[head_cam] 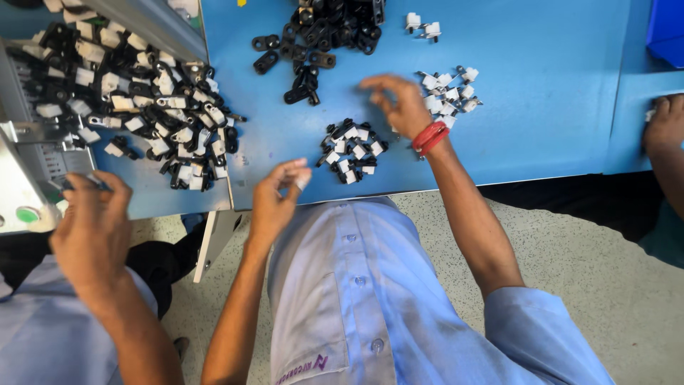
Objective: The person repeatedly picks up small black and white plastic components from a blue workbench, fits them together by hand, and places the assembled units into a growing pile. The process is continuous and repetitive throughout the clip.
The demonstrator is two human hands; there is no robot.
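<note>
My left hand is raised just off the near edge of the blue table and pinches a small white clip between its fingertips. My right hand, with red threads round the wrist, hovers over the table with fingers spread and nothing seen in it. It is next to a loose heap of white clips. Between my hands lies a small heap of joined black-and-white pieces. A pile of black plastic parts lies farther back.
A big heap of black-and-white pieces covers the left side by a grey machine with a green button. A co-worker's hand is at that machine. Another person's hand rests at the right edge. A blue bin stands at the back right.
</note>
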